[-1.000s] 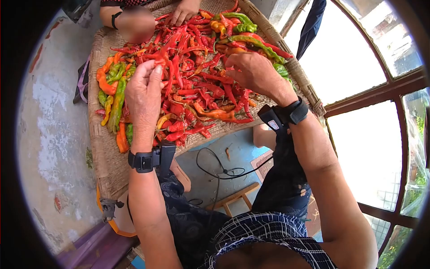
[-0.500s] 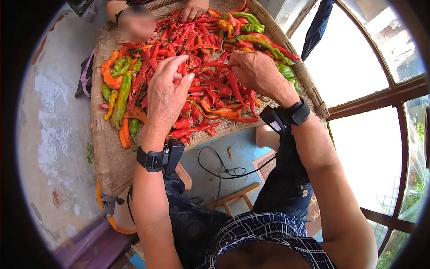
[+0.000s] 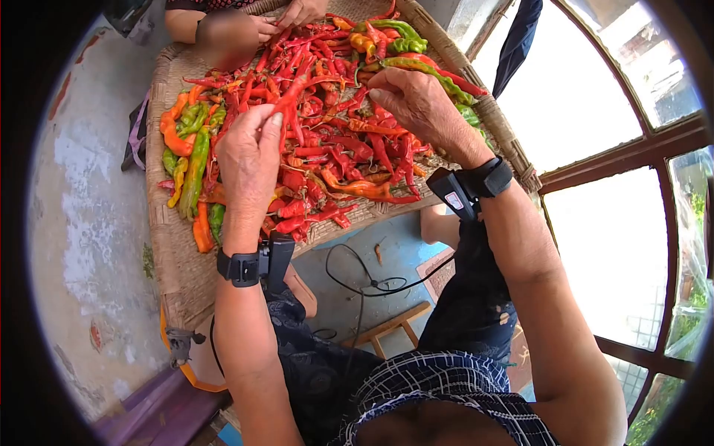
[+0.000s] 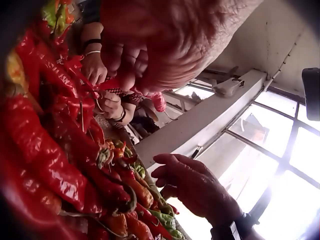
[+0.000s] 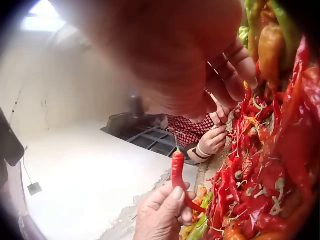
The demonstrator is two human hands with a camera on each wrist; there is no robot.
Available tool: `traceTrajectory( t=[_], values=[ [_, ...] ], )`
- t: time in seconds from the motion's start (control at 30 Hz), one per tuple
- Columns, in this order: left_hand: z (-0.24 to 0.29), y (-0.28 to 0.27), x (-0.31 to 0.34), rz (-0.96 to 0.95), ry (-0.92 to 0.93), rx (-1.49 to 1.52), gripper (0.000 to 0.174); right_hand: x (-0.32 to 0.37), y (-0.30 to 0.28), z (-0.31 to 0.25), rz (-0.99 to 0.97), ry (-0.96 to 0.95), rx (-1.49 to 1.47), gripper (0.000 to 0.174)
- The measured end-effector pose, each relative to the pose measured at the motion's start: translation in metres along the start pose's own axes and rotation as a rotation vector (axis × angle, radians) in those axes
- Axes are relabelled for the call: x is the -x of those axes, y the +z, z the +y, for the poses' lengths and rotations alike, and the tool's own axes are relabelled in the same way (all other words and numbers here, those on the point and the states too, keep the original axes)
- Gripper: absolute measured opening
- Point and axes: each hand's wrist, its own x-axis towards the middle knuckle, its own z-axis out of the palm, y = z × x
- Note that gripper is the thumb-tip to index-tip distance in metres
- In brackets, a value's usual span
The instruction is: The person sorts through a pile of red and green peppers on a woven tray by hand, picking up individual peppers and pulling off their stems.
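Observation:
In the head view my left hand [image 3: 251,160] pinches a red chili pepper [image 3: 296,88] between thumb and fingers, over the heap of red peppers [image 3: 357,149]. The right wrist view shows this chili pepper [image 5: 177,170] upright, its thin stem on top. My right hand [image 3: 418,105] hovers over the right part of the heap, near the green and orange peppers. From the left wrist view, that right hand [image 4: 192,185] has loosely bent fingers and holds nothing.
A wide woven tray [image 3: 175,267] carries the peppers, with green and orange ones [image 3: 195,167] along its left side. Across it, another person's hands [image 3: 301,11] touch the heap. A window [image 3: 610,253] stands at right, a wall [image 3: 89,201] at left. A black cable [image 3: 364,286] lies below.
Half a second ago my left hand was spread with no pepper showing in it; now it pinches a chili pepper. My right hand has shifted slightly up and left. The other person's hands have come closer together.

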Motion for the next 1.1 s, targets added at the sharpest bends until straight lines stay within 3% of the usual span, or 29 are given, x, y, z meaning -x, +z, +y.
traceTrajectory(
  t=[0.07, 0.1, 0.23, 0.33, 0.4, 0.53, 0.7, 0.8, 0.83, 0.93, 1.03, 1.1],
  values=[
    [-0.006, -0.007, -0.005, 0.157, -0.117, 0.292, 0.033, 0.004, 0.001, 0.008, -0.251, 0.167, 0.299, 0.025],
    [-0.011, -0.014, -0.008, 0.216, -0.127, 0.139, 0.045, 0.006, 0.005, 0.007, -0.258, 0.157, 0.296, 0.024],
    [-0.02, -0.019, -0.008, 0.204, -0.121, 0.027, 0.048, 0.007, 0.014, 0.005, -0.48, 0.219, 0.376, 0.02],
    [-0.013, -0.01, -0.004, 0.045, -0.041, 0.059, 0.037, 0.005, 0.022, 0.01, -0.515, 0.187, 0.453, 0.019],
    [-0.008, -0.005, -0.003, -0.043, 0.013, -0.009, 0.028, 0.005, 0.025, 0.011, -0.464, 0.157, 0.473, 0.017],
    [0.0, 0.005, 0.003, -0.092, 0.035, 0.026, 0.031, 0.002, 0.02, 0.004, -0.286, 0.11, 0.385, 0.013],
    [0.01, 0.015, 0.01, -0.18, 0.167, 0.055, 0.044, 0.005, 0.014, -0.014, -0.337, -0.02, 0.206, 0.014],
    [0.015, 0.015, 0.012, -0.299, 0.128, 0.123, 0.039, 0.008, 0.017, -0.023, -0.375, -0.073, 0.13, 0.012],
    [0.012, 0.02, 0.013, -0.301, 0.064, 0.248, 0.026, 0.009, 0.019, -0.023, -0.373, -0.085, 0.086, 0.012],
    [0.013, 0.016, 0.013, -0.266, 0.118, 0.162, 0.015, 0.008, 0.019, -0.021, -0.377, -0.103, 0.036, 0.014],
    [0.01, 0.006, 0.009, -0.23, 0.04, 0.068, 0.018, 0.002, 0.014, -0.012, -0.455, 0.022, -0.073, 0.018],
    [0.005, -0.002, 0.004, -0.137, -0.002, 0.086, 0.019, -0.003, 0.018, 0.011, -0.287, -0.01, 0.082, 0.022]
  ],
)
